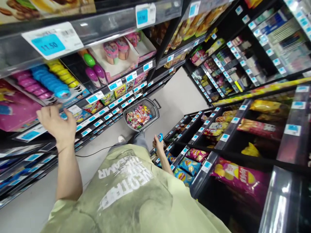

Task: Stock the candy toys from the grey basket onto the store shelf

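Observation:
My left hand [57, 123] reaches up to the left shelf, its fingers curled over the shelf edge just below a row of blue round containers [50, 81]; I cannot see anything in its grip. My right hand [158, 144] hangs low beside my body, closed round a small blue object [160, 137]. A grey shopping basket [155, 114] full of wrapped sweets stands on the floor ahead of my feet, between the two shelf rows.
Shelves line both sides of a narrow aisle: toys and sweets with blue price tags [48, 43] on the left, crisp bags [239, 178] on the right. A thin black cable [97, 151] runs across my green shirt. Grey floor [179, 94] stretches ahead.

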The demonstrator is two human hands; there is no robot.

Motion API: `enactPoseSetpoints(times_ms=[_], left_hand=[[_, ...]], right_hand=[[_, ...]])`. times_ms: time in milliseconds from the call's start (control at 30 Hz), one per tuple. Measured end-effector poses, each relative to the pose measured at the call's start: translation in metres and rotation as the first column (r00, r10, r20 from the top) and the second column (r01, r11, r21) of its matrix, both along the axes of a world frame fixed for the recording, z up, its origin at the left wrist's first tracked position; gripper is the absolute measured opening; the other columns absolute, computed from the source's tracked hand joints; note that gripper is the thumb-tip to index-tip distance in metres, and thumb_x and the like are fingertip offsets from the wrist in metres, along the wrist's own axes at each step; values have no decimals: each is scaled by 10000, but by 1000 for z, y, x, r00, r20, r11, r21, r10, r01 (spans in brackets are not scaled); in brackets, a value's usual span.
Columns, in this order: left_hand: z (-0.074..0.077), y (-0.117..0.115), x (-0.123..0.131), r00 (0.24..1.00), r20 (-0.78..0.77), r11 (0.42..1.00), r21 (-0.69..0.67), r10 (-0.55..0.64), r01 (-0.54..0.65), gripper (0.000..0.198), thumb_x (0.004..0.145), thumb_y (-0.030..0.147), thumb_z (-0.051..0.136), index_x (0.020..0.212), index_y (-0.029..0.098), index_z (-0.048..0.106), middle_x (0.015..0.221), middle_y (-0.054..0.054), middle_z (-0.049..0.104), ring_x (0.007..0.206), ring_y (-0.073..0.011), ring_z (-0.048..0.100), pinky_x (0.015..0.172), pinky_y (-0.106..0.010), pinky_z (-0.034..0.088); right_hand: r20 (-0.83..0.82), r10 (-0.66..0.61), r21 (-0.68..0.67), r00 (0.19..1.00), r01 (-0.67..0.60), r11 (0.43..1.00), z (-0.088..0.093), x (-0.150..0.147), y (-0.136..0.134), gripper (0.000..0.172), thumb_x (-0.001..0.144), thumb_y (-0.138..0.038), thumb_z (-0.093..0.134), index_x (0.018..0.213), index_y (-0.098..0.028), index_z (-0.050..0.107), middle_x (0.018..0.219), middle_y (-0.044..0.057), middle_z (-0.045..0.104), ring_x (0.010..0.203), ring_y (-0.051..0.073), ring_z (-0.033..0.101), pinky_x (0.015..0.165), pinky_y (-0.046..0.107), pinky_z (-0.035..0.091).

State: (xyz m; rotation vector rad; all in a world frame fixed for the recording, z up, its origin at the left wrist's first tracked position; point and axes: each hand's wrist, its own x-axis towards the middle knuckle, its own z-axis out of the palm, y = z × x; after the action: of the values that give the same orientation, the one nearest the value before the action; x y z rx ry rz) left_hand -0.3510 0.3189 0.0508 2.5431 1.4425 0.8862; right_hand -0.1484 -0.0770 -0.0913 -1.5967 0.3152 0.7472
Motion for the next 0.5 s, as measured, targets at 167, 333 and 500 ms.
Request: enactPoseSetpoints(times_ms=[167,333,500], left_hand=[[5,-3,2,1000,-22,1000,5,10,-10,390,909,278,494,1217,92,645,1247,-203,639,1249,-349,543,1100,-518,367],[13,-5,6,996,-60,996,-47,73,-76,433,939,429,481,1201,135,660,1266,-187,647,1264,-364,552,1104,-541,364],[26,-8,14,978,-164,954,-249,130,-168,486,977,495,298,1324,262,547,1425,-173,525,1389,-394,392,1134,-633,241]], right_hand=[[-102,-50,37,993,54,998,-5,-8,-9,544,743,-616,751,658,-245,364,468,-144,233,390,36,168,368,168,155],[-192,-112,-37,975,107,994,-18,-25,-14,480,732,-581,746,672,-246,406,447,-147,256,366,41,188,346,178,156],[-236,-136,-67,962,123,990,-21,-20,-13,424,727,-536,757,705,-239,455,451,-148,263,379,44,199,349,177,170]])
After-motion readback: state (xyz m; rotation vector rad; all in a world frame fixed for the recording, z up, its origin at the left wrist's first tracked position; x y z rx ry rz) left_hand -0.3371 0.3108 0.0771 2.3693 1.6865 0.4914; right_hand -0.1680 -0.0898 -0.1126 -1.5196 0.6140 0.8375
